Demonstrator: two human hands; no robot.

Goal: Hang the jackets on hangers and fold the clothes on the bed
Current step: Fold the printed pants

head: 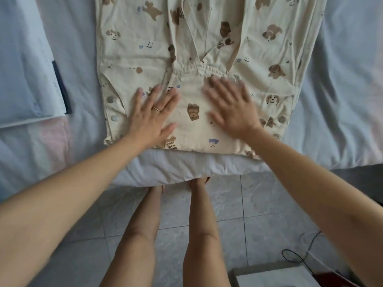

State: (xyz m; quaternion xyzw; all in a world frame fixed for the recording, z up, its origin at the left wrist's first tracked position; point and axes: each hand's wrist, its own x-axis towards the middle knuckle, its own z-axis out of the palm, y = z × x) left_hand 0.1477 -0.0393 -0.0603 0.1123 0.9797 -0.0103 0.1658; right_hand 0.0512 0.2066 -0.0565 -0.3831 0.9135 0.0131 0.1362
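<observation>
We're flattening pajamas (134, 48) with open left hand (152, 112) and right hand (232, 108); 6 o'clock end looks folded, 12 o'clock part remaining.

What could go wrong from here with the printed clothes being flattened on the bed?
1. The printed clothes lie with their near hem right at the edge of the bed; a pull toward the person might slide them onto the floor tiles.
2. The gathered waistband sits bunched, with creases around it; the flat left hand and right hand may press those wrinkles in, giving an uneven fold.
</observation>
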